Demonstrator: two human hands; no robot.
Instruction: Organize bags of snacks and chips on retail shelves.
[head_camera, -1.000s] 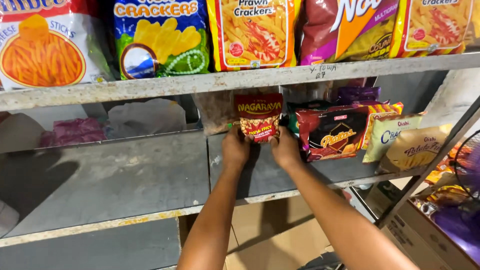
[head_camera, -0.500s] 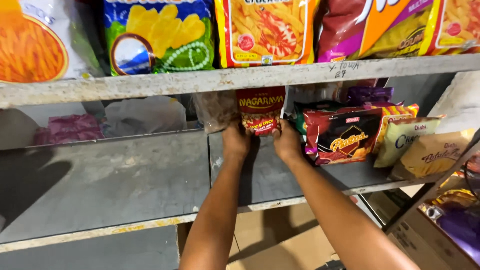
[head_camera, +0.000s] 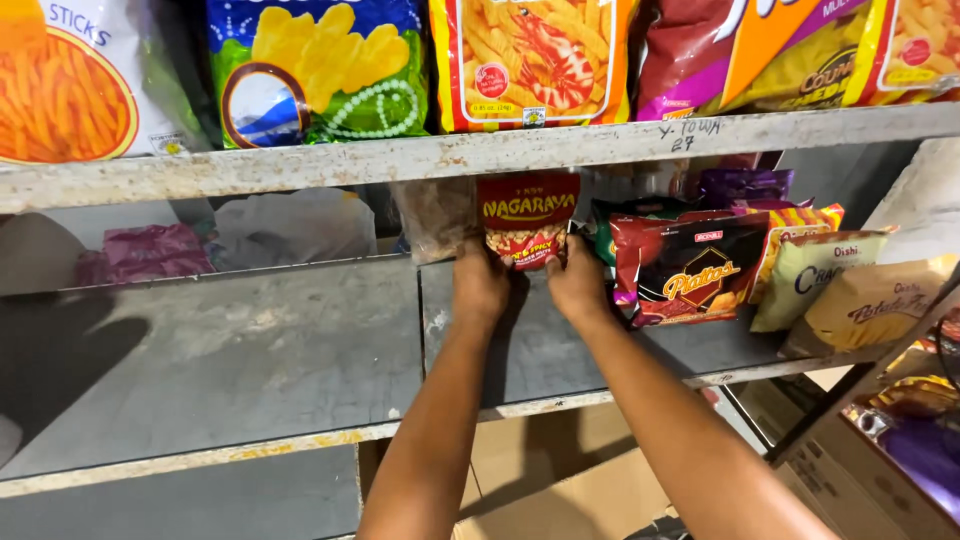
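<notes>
Since the earlier frame the view has closed in slightly while both hands stay on the packet. The grey metal shelf (head_camera: 250, 350) carries a row of snack bags (head_camera: 760, 270) at right. Left hand (head_camera: 480, 285) and right hand (head_camera: 578, 285) pinch an upright red snack packet (head_camera: 528, 218) by its lower corners.

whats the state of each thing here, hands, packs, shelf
left hand: gripping the red snack pack's lower left
right hand: gripping its lower right
red snack pack: upright, sealed, held on the shelf
dark chip bag: upright, leaning back
grey shelf: mostly bare, paint worn
</notes>
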